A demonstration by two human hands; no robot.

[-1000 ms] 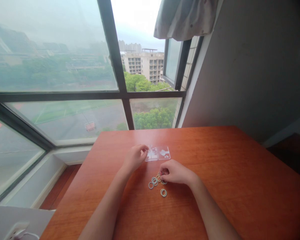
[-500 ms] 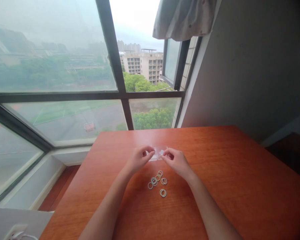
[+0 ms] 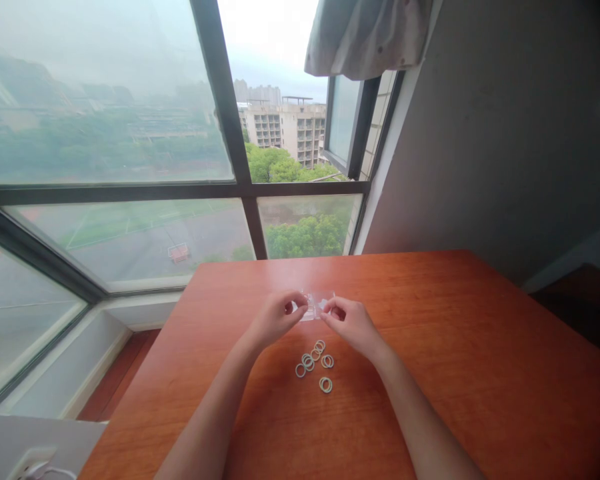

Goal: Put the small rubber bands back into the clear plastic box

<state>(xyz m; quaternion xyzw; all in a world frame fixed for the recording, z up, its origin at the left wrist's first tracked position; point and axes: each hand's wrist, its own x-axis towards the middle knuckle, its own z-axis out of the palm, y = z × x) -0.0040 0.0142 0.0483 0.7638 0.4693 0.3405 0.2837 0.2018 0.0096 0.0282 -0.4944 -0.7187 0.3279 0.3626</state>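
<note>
A small clear plastic bag (image 3: 311, 309) lies between my two hands near the middle of the table. My left hand (image 3: 283, 316) pinches its left side between thumb and fingers. On the other side my right hand (image 3: 349, 321) has its thumb and forefinger closed on the bag, and the fingertips partly cover it. Just in front of the hands, several thin pale rings (image 3: 308, 362) lie loosely on the wood, some overlapping. A separate overlapping pair (image 3: 325, 385) sits closer to me.
The reddish-brown wooden table (image 3: 460, 347) reaches up to a window (image 3: 300, 193) with dark frames. A grey wall (image 3: 480, 147) stands at the right and a curtain (image 3: 370, 40) hangs above. A plug in a socket (image 3: 35, 467) shows at the lower left.
My right fingertips have shifted slightly left along the bag. Both hands stay on it, and the rings on the table lie as before.
</note>
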